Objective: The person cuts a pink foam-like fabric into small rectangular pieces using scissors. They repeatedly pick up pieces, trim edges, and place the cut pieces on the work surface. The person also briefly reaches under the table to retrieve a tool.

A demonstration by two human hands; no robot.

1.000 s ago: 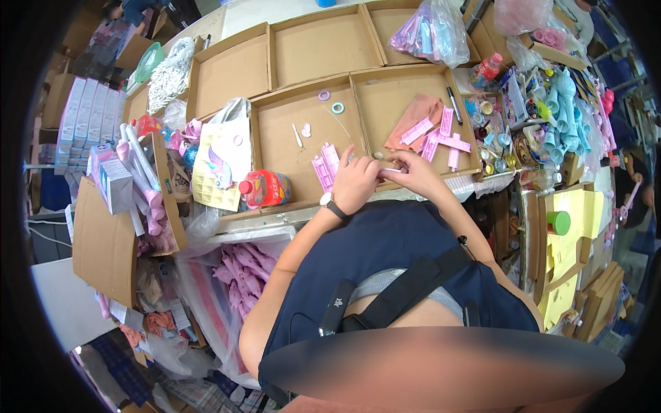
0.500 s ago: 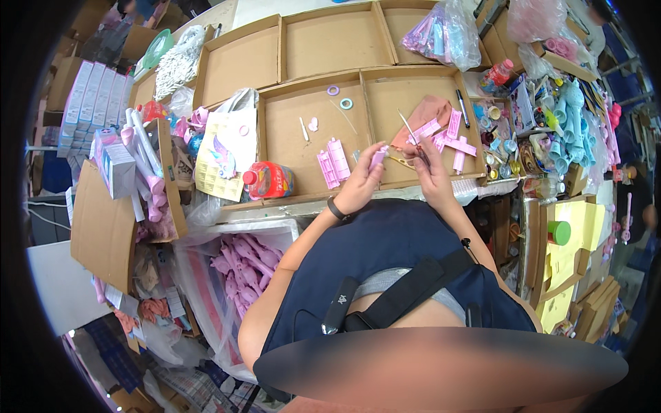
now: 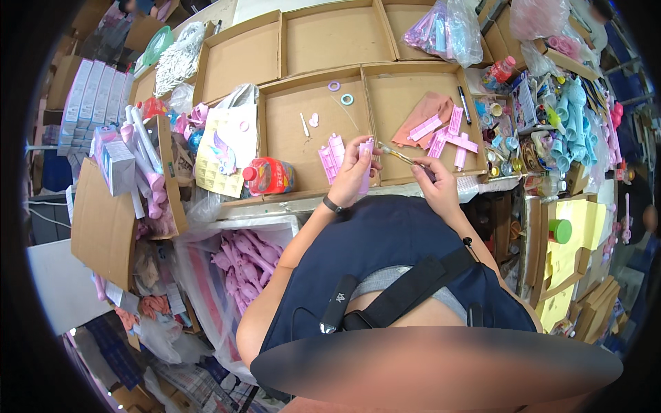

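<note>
My left hand [image 3: 352, 177] is closed around a narrow pink plastic piece [image 3: 366, 149], held upright over the front edge of the cardboard tray. To its right, my right hand [image 3: 437, 184] grips a thin metal tool [image 3: 397, 154] with silver and golden parts; its exact kind is too small to make out. The tool points left, its tip close to the pink piece. Beside my left hand lie ribbed pink plastic parts [image 3: 332, 155]. More pink parts [image 3: 454, 141] lie crosswise at the right, partly over a salmon-coloured cloth [image 3: 421, 118].
In the cardboard tray [image 3: 313, 81] lie a purple ring [image 3: 334, 86], a teal ring [image 3: 347, 99] and a white stick [image 3: 303, 125]. A red bottle [image 3: 270, 177] lies at the left. A black pen [image 3: 464, 104] rests at the right. Pink figures fill a lined bin [image 3: 242, 265].
My left hand has moved slightly left and turned the pink piece more upright. The tool in my right hand has swung from pointing away to pointing left, near the piece.
</note>
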